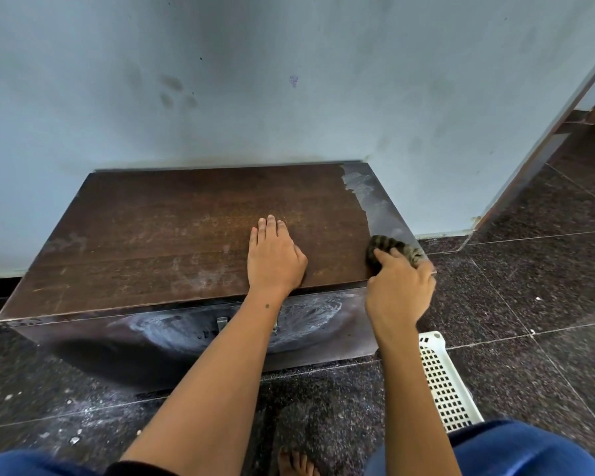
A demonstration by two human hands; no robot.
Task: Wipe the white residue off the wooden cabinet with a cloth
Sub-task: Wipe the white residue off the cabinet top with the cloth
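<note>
A low, dark wooden cabinet (158,235) stands against the wall. White residue (366,190) covers a strip along the right edge of its top, and more is smeared over its front panel (172,329). My left hand (273,257) lies flat on the top, fingers straight. My right hand (397,286) grips a dark, striped cloth (387,245) and presses it on the top at the near right corner, at the lower end of the white strip.
A pale blue wall (289,80) rises behind the cabinet. A white perforated plastic basket (443,383) sits on the dark speckled floor (529,286) to the cabinet's right. White crumbs lie on the floor at the front left. My knees and a bare foot show at the bottom.
</note>
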